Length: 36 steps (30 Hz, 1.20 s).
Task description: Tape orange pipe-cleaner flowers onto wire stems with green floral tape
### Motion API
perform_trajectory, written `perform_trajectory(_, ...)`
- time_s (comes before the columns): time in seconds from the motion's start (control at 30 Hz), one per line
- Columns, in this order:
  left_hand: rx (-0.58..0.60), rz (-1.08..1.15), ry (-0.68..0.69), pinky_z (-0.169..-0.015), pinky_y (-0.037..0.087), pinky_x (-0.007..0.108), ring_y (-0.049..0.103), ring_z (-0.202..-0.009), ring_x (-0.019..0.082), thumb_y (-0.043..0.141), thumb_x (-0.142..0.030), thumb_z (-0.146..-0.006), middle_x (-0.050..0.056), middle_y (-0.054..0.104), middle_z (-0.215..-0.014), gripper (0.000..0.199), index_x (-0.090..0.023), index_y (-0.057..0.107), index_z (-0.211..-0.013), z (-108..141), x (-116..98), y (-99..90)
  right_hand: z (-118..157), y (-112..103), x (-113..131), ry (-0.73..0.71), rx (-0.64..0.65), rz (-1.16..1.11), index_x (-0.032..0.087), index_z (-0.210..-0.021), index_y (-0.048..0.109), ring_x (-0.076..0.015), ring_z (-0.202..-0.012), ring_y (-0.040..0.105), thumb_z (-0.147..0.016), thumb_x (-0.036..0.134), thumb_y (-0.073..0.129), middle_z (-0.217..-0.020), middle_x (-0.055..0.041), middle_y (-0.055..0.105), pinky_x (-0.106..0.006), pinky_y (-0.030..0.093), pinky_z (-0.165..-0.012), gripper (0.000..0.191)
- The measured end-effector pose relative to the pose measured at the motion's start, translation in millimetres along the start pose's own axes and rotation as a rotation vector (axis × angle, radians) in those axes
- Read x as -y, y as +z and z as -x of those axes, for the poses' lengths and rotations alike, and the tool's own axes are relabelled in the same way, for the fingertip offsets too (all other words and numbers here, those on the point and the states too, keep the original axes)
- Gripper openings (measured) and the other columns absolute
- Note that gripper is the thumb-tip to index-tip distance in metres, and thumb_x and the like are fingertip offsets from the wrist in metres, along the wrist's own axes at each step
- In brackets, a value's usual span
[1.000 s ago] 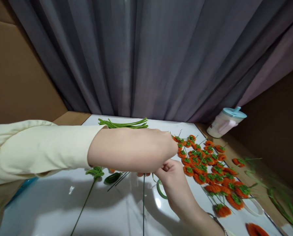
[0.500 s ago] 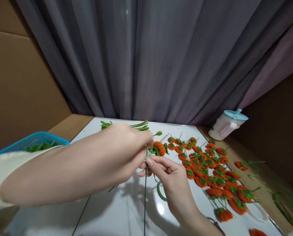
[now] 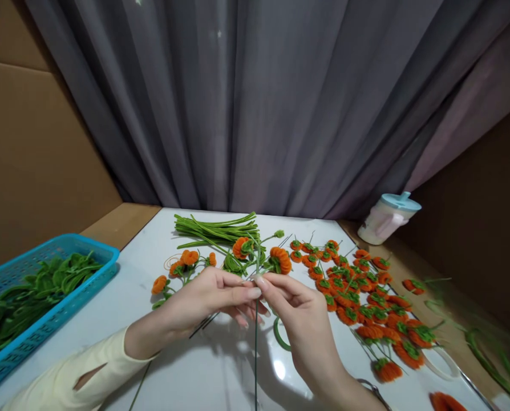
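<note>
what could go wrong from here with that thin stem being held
The thin stem is pinched where the left hand and right hand meet, so it might slip or twist. The orange flower heads crowd close beside the right hand, which could nudge them. The green ring, showing next to that hand, might get knocked.

With our bare left hand (image 3: 214,295) and bare right hand (image 3: 303,308), we pinch a thin dark-green stem (image 3: 255,359) near two fuzzy orange flower heads (image 3: 282,260) above a glossy white tabletop (image 3: 203,377).

Grey pleated curtain (image 3: 255,103), blue-lidded cup (image 3: 379,224), brown panel (image 3: 36,142) at left
</note>
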<state>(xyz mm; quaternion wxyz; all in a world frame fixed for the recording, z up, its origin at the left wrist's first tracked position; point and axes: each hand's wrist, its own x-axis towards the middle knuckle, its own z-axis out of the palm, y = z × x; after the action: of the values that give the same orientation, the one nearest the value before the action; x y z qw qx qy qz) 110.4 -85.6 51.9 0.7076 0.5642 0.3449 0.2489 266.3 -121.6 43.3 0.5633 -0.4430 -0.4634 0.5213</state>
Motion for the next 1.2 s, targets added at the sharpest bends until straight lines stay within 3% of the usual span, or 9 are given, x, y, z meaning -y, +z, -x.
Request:
perform_trajectory(0.1,0.0,0.02,0.038,-0.066,0.05,0.022,0.064,-0.074,0.014,0.07,-0.035,-0.075,0.007,0.072,-0.08,0.025,-0.014,0.074,-0.086,-4,0,0.2,0,-2,0,-0.022,-0.009,0.041,0.023,-0.084,0.078,-0.0141,-0.057,0.055,-0.079,0.034,0.069,-0.054,0.0006,0.064,-0.027,0.047,-0.062,0.015)
perform_trajectory(0.3,-0.066,-0.013,0.124,-0.062,0.047,0.021,0.058,-0.061,0.011,0.07,-0.032,-0.075,0.004,0.071,-0.07,0.018,-0.016,0.073,-0.068,-7,8,5.3,1,-3,0,-0.03,-0.018,0.079,0.028,-0.082,0.078,-0.018,-0.071,0.058,-0.08,0.032,0.069,-0.06,0.0003,0.066,-0.03,0.047,-0.072,0.01)
perform_trajectory(0.4,-0.071,-0.102,0.157,-0.059,0.046,0.022,0.057,-0.06,0.012,0.068,-0.034,-0.077,0.003,0.071,-0.071,0.02,-0.016,0.073,-0.07,-5,7,4.0,0,-2,-1,0.007,0.029,0.04,0.027,-0.079,0.078,-0.0183,-0.069,0.058,-0.081,0.032,0.068,-0.056,0.0002,0.063,-0.029,0.047,-0.067,0.012)
perform_trajectory(0.6,-0.031,-0.348,0.086,-0.06,0.042,0.021,0.057,-0.065,0.012,0.067,-0.038,-0.077,-0.001,0.068,-0.07,0.022,-0.017,0.072,-0.077,-7,-11,-20.1,0,0,-4,0.04,-0.003,0.028,0.029,-0.086,0.078,-0.0185,-0.079,0.061,-0.078,0.033,0.071,-0.077,-0.0005,0.072,-0.029,0.047,-0.074,0.012)
perform_trajectory(0.7,-0.027,-0.204,0.107,-0.074,0.045,0.025,0.061,-0.076,0.015,0.064,-0.042,-0.08,0.002,0.07,-0.082,0.026,-0.017,0.072,-0.082,-14,-14,-33.0,1,1,-4,0.059,0.005,0.054,0.029,-0.087,0.078,-0.0198,-0.082,0.062,-0.078,0.035,0.071,-0.077,-0.0009,0.073,-0.031,0.046,-0.08,0.013)
perform_trajectory(0.8,0.063,0.028,0.088,-0.083,0.043,0.028,0.06,-0.086,0.017,0.065,-0.044,-0.078,0.005,0.069,-0.086,0.029,-0.016,0.072,-0.078,-19,-6,-33.4,1,2,-5,0.062,0.016,0.048,0.029,-0.086,0.079,-0.0206,-0.085,0.063,-0.079,0.035,0.07,-0.078,-0.0011,0.074,-0.033,0.045,-0.085,0.012)
perform_trajectory(0.9,0.092,0.145,0.084,-0.078,0.041,0.025,0.056,-0.082,0.014,0.067,-0.037,-0.078,0.004,0.064,-0.082,0.022,-0.016,0.071,-0.071,-19,2,-22.8,1,3,-8,0.054,0.022,0.021,0.028,-0.087,0.078,-0.0203,-0.085,0.064,-0.078,0.033,0.071,-0.081,-0.0012,0.075,-0.032,0.045,-0.086,0.013)
perform_trajectory(1.07,-0.051,0.187,0.111,-0.063,0.037,0.021,0.045,-0.065,0.008,0.071,-0.03,-0.074,-0.001,0.054,-0.07,0.02,-0.013,0.066,-0.065,-14,1,-5.5,1,5,-11,0.08,0.038,-0.054,0.027,-0.091,0.077,-0.0202,-0.091,0.065,-0.078,0.032,0.072,-0.085,-0.0016,0.075,-0.031,0.046,-0.088,0.016)
perform_trajectory(1.2,-0.11,0.157,0.099,-0.059,0.036,0.02,0.045,-0.061,0.008,0.068,-0.032,-0.076,-0.002,0.051,-0.062,0.029,-0.012,0.058,-0.057,-12,-1,-4.5,-4,4,-9,0.111,0.133,-0.115,0.025,-0.093,0.077,-0.0197,-0.089,0.066,-0.076,0.032,0.074,-0.082,-0.0029,0.075,-0.032,0.047,-0.089,0.019)
